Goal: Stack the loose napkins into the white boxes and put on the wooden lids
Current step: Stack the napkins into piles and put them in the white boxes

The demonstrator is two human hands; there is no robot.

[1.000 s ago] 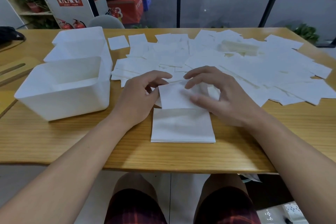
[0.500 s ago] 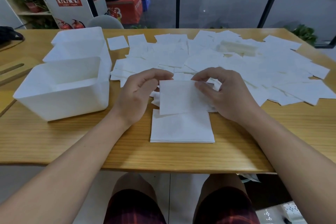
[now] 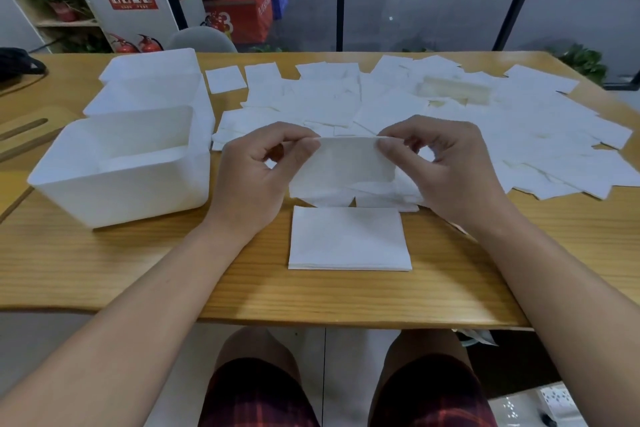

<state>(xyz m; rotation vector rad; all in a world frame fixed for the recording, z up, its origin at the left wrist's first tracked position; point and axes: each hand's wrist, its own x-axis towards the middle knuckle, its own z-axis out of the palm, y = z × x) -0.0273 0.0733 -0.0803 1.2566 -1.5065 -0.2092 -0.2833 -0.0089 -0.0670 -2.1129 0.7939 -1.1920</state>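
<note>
Fingers curled, left hand (image 3: 256,180) and right hand (image 3: 450,170) each pinch a top corner of one napkin (image 3: 346,163), lifted above the napkin stack (image 3: 349,239) on the tabletop (image 3: 138,263)

My left hand (image 3: 258,180) and right hand (image 3: 446,170) now pinch the top corners of the napkin (image 3: 346,163) and hold it raised off the table, tilted toward me, where a second ago it lay flat under my fingers.
</note>
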